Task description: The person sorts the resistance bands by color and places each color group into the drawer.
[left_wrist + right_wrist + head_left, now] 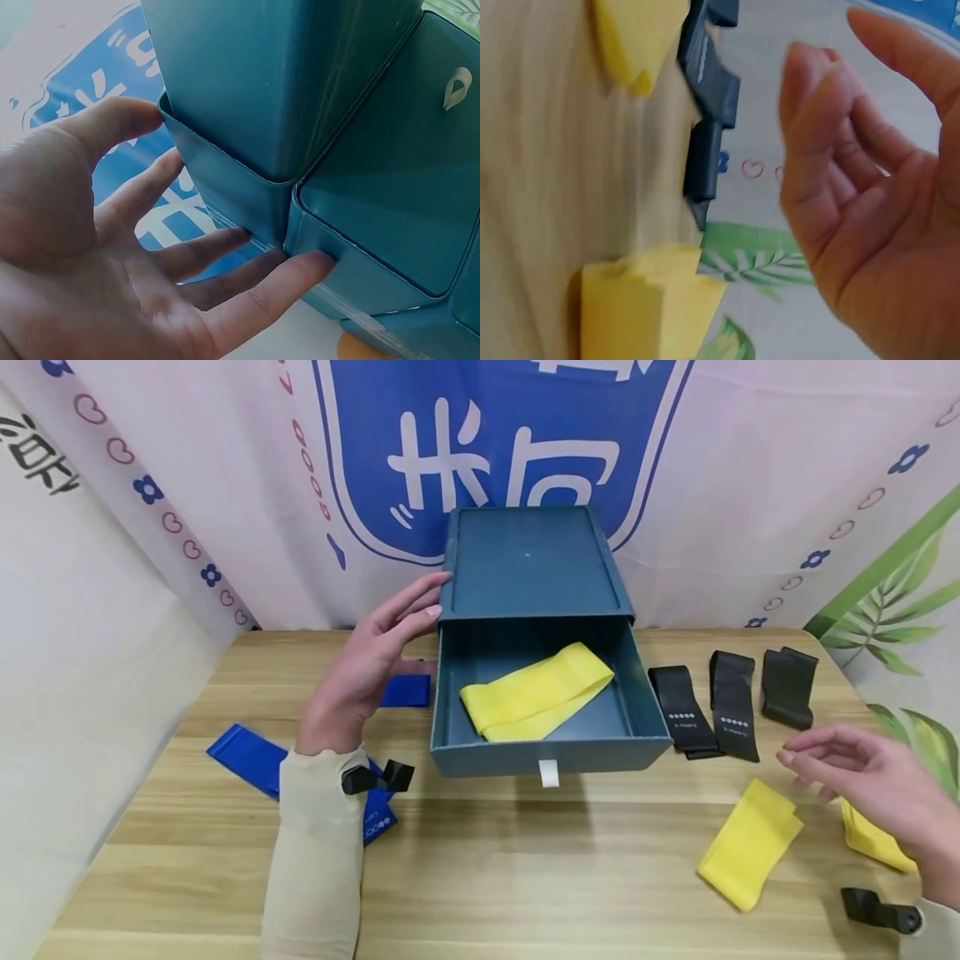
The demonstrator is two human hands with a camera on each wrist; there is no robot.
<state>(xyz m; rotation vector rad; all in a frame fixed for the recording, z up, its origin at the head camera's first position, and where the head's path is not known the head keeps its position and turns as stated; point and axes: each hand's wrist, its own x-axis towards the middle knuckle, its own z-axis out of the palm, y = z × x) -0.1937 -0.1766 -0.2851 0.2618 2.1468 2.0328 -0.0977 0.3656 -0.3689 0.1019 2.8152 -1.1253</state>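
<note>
A dark teal drawer box [536, 560] stands at the back with its upper drawer [555, 758] pulled out. Inside the drawer lies a folded yellow resistance band [536, 689]. My left hand [367, 664] touches the box's left side with spread fingers; in the left wrist view its fingertips press against the teal casing [232, 176]. To the right, my right hand [870, 777] hovers above the table with fingers loosely bent and nothing in them. Near it lie two yellow bands, one [752, 845] to its left and another [873, 839] partly hidden beneath it.
Three black bands lie right of the box, one [733, 706] in the middle. Left of it are blue bands [247, 760], partly covered by my left arm. A closed lower drawer [397, 157] with a pull tab shows in the left wrist view. A printed curtain [255, 485] hangs behind.
</note>
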